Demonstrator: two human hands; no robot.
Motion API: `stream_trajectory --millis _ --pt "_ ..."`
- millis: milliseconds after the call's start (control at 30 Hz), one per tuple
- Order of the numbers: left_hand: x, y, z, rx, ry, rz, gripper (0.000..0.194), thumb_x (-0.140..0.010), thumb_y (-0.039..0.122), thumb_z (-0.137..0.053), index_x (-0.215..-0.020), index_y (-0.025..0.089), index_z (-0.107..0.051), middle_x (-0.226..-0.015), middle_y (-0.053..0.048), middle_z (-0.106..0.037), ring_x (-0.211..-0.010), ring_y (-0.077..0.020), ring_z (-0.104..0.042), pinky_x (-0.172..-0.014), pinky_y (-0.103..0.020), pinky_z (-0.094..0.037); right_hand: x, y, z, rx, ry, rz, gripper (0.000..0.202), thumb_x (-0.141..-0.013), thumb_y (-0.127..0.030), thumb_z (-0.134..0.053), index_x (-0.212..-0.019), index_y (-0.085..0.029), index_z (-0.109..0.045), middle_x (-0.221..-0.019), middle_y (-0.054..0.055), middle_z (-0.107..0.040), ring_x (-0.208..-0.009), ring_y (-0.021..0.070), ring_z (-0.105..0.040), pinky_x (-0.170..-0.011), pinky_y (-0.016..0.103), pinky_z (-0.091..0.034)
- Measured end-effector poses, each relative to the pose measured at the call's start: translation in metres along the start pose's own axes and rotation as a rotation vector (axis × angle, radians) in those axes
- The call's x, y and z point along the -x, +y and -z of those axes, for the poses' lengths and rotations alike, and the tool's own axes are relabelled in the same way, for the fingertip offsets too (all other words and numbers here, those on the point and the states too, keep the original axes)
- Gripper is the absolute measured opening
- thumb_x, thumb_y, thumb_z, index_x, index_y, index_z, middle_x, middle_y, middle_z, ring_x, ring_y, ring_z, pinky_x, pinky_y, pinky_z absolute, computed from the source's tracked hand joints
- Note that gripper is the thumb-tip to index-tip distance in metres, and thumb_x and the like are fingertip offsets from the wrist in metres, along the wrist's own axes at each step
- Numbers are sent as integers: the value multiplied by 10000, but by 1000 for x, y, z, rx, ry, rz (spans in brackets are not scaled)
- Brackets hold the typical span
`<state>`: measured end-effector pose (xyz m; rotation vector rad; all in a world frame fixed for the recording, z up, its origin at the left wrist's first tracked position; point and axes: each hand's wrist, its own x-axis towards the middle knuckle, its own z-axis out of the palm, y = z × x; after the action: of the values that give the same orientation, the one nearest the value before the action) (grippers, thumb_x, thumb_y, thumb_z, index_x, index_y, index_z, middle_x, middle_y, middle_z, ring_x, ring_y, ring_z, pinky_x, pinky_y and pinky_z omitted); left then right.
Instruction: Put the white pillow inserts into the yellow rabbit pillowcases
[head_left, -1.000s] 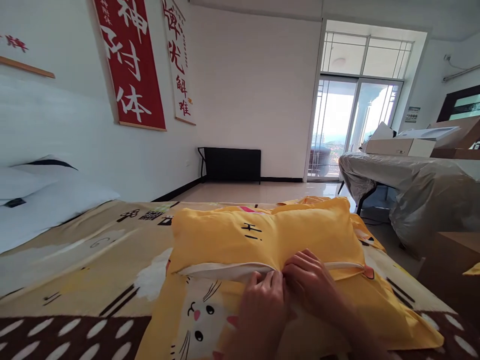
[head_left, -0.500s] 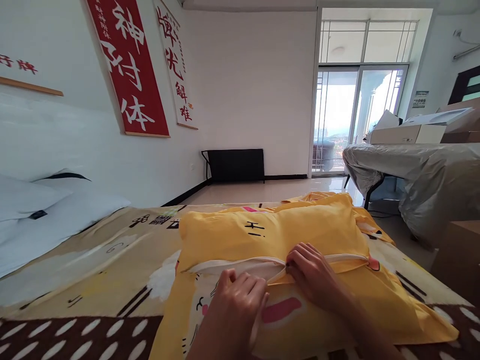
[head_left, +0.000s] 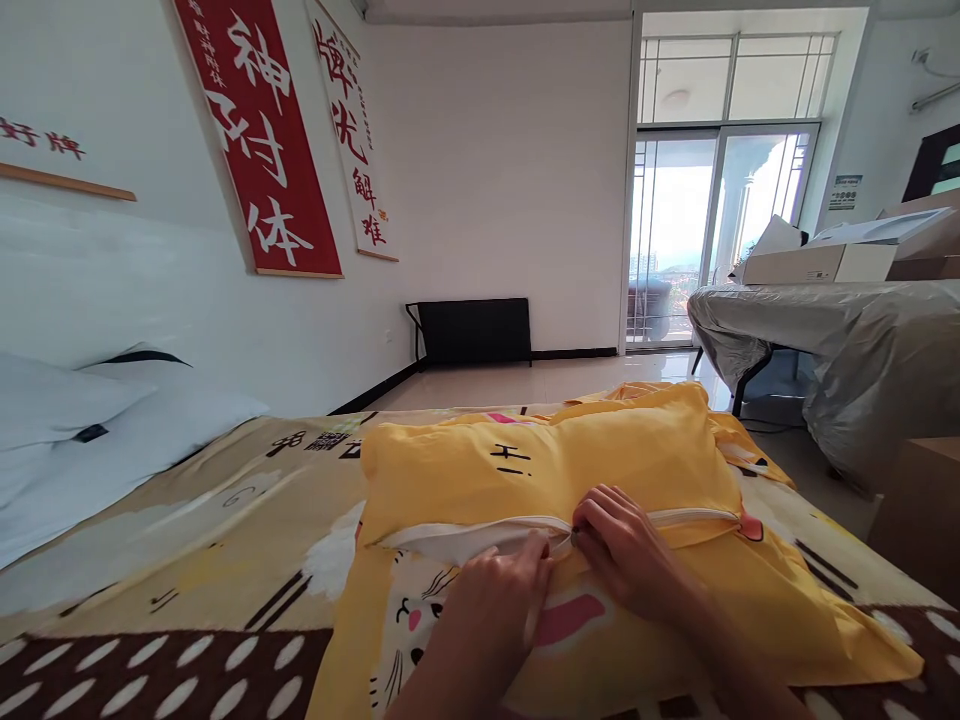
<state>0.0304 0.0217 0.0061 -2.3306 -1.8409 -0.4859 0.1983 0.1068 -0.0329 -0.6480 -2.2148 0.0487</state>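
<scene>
A yellow pillowcase (head_left: pixel 637 430) printed with a cartoon cat face and "Hi" lies in front of me, plumped out on its far side. Its zipper (head_left: pixel 694 516) crosses the middle, closed on the right side. On the left the slit gapes, and a white inner pillow (head_left: pixel 457 541) shows through it. My right hand (head_left: pixel 619 545) is closed in a pinch where the closed and gaping parts meet, at the zipper pull, which the fingers mostly hide. Just to its left, my left hand (head_left: pixel 499 605) has its fingers closed on the near edge of the opening.
Beneath lies a patterned blanket (head_left: pixel 217 560) with a brown, white-spotted border. White pillows (head_left: pixel 172 400) rest at the left by the wall. A plastic-covered table (head_left: pixel 847 310) bearing boxes stands at the right, with a cardboard box (head_left: pixel 919 520) nearer.
My left hand has shifted right and slightly away from me along the edge of the opening, closer to my right hand. My right hand stays at the same spot on the zipper.
</scene>
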Motion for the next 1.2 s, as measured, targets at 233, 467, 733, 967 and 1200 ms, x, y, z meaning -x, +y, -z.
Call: stream_trajectory --millis 233,467,733,967,1200 --pt "-9 2 -25 327 27 23 188 -930 355 -362 -954 214 -484 -688 4 -669 -646 -194 -653 -581 -276 -379 1 -4 1 -52 -11 18 127 -917 -161 -390 -800 -194 -429 -799 36 -510 -745 166 -423 -686 300 -354" --pt "-16 3 -31 188 0 51 212 -952 304 -314 -879 211 -491 -726 -10 -676 -697 -221 -671 -563 -288 -357 0 -6 2 -9 -32 36 158 -942 -178 -362 -792 -193 -406 -807 41 -507 -749 169 -417 -694 311 -341" --pt "-16 -2 -39 164 60 22 230 -954 288 -308 -884 214 -514 -686 -2 -674 -647 -201 -670 -534 -274 -337 1 -7 2 17 -36 49 161 -946 -177 -357 -800 -187 -423 -815 43 -507 -756 170 -414 -692 309 -337" --pt "-16 -4 -41 288 215 -20 226 -925 251 -366 -762 218 -519 -655 9 -623 -620 -151 -591 -569 -259 -334 2 -6 0 42 -47 61 162 -952 -186 -369 -811 -184 -450 -817 44 -519 -768 171 -430 -702 309 -346" --pt "-15 0 -35 133 354 -38 215 -897 182 -391 -763 200 -558 -786 -31 -574 -770 -190 -486 -711 -329 -328 2 -1 -2 51 -39 75 162 -952 -183 -380 -825 -184 -479 -817 42 -534 -769 168 -442 -697 294 -357"
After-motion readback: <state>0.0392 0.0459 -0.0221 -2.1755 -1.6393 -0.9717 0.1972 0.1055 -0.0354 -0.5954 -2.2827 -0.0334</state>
